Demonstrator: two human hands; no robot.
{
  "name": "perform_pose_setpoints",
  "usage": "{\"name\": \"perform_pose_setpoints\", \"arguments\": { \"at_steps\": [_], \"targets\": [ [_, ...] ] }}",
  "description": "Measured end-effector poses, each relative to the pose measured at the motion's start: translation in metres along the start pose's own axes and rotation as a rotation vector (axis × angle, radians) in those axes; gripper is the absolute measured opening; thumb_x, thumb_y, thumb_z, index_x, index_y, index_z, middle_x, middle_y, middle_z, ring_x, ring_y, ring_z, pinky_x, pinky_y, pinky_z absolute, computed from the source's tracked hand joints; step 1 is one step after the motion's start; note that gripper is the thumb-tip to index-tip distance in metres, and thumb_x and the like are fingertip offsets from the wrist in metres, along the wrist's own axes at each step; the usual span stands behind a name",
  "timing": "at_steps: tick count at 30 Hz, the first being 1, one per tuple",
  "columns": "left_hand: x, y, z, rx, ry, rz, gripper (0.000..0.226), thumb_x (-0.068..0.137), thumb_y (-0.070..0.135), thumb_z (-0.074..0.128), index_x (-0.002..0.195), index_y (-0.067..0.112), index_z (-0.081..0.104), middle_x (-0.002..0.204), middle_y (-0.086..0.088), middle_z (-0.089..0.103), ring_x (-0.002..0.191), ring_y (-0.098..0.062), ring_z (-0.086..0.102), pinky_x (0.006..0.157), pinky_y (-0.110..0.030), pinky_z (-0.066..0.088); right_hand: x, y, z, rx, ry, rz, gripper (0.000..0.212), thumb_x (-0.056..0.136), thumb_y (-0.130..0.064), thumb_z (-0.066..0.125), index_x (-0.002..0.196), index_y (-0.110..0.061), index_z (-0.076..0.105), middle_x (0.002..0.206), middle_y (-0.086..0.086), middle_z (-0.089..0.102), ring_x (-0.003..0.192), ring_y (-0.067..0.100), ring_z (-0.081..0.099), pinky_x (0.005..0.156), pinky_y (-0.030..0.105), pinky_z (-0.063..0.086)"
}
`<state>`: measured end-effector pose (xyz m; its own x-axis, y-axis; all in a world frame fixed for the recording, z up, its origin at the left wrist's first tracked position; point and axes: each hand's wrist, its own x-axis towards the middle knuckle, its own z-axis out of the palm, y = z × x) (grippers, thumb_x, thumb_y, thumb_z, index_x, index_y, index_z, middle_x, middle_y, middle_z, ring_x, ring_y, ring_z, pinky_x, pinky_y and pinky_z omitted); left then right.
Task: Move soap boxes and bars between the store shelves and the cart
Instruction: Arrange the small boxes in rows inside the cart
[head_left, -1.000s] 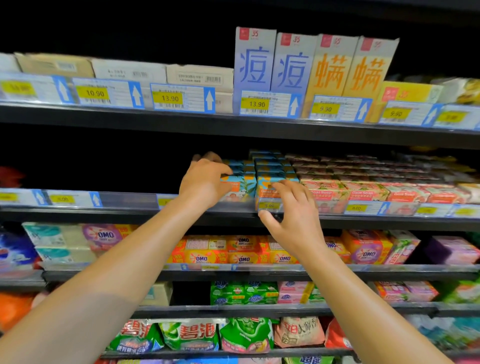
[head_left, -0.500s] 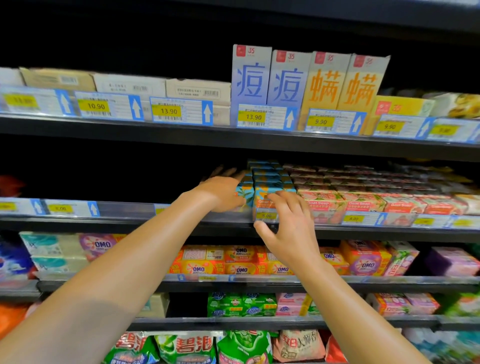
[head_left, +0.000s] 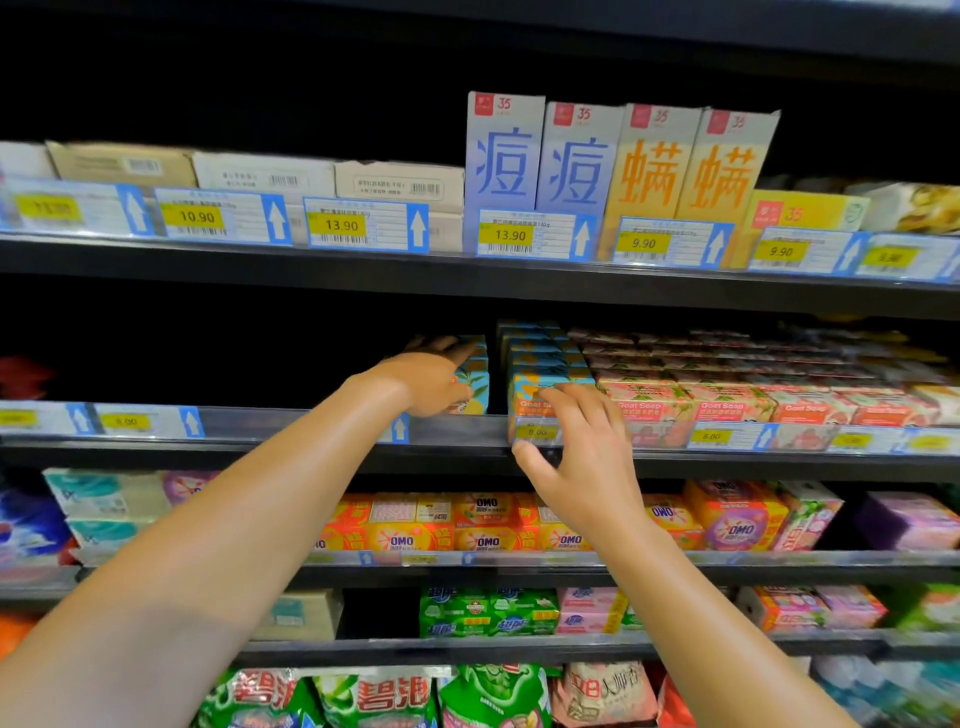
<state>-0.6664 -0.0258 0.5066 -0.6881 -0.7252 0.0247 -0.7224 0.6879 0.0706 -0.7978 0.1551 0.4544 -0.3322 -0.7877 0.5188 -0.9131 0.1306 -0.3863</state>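
Observation:
On the middle shelf (head_left: 457, 439), my left hand (head_left: 428, 382) reaches in and grips a blue soap box (head_left: 474, 382) from its left side; my fingers wrap behind it. A narrow dark gap separates this box from the row of blue and orange soap boxes (head_left: 540, 364) to its right. My right hand (head_left: 576, 457) rests its fingertips on the front box of that row, with the thumb down by the 8.00 price tag (head_left: 536, 432). No cart is in view.
Pink Goat Soap boxes (head_left: 727, 410) fill the middle shelf to the right. Its left part is dark. Tall blue and orange cartons (head_left: 613, 161) stand on the shelf above. OMO soap packs (head_left: 488, 525) and green bags (head_left: 374, 696) sit on lower shelves.
My left hand has slid deeper along the blue boxes and a gap has opened beside the row. The right hand stays on the front box. The view has tilted up slightly.

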Motion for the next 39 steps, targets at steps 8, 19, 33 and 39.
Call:
{"name": "perform_pose_setpoints", "arguments": {
  "at_steps": [8, 19, 33, 39],
  "targets": [
    [0.013, 0.009, 0.001, -0.003, 0.045, 0.057, 0.067, 0.102, 0.043, 0.044, 0.158, 0.030, 0.008, 0.165, 0.001, 0.005, 0.150, -0.025, 0.012, 0.119, -0.032, 0.015, -0.003, 0.000, 0.002, 0.015, 0.007, 0.010, 0.056, 0.091, -0.046, 0.059, 0.142, -0.027, 0.045, 0.149, -0.007, 0.040, 0.143, 0.018, 0.024, 0.118, 0.046, 0.024],
    [0.014, 0.010, 0.001, -0.069, 0.048, 0.097, 0.069, 0.100, 0.042, 0.049, 0.157, 0.027, 0.014, 0.165, 0.000, 0.010, 0.149, -0.025, 0.017, 0.118, -0.033, 0.019, -0.001, -0.012, -0.003, -0.120, -0.005, 0.056, 0.058, 0.093, -0.048, 0.055, 0.144, -0.026, 0.042, 0.151, -0.004, 0.040, 0.145, 0.021, 0.022, 0.119, 0.044, 0.021],
    [-0.095, 0.005, 0.026, 0.028, 0.273, 0.050, 0.072, 0.094, 0.060, 0.046, 0.155, 0.036, 0.018, 0.163, 0.004, 0.014, 0.150, -0.027, 0.005, 0.119, -0.055, 0.006, -0.060, -0.053, 0.008, -0.226, 0.028, 0.088, 0.070, 0.091, -0.051, 0.057, 0.148, -0.016, 0.038, 0.155, 0.004, 0.035, 0.147, 0.026, 0.023, 0.120, 0.048, 0.020],
    [-0.180, -0.008, 0.056, -0.025, 0.288, -0.005, 0.072, 0.095, 0.056, 0.047, 0.155, 0.029, 0.018, 0.163, 0.002, 0.018, 0.150, -0.024, 0.009, 0.121, -0.051, 0.009, -0.121, -0.079, 0.020, -0.214, -0.066, 0.043, 0.067, 0.090, -0.050, 0.059, 0.146, -0.017, 0.042, 0.152, 0.005, 0.040, 0.145, 0.030, 0.027, 0.119, 0.047, 0.022]
  ]
}}
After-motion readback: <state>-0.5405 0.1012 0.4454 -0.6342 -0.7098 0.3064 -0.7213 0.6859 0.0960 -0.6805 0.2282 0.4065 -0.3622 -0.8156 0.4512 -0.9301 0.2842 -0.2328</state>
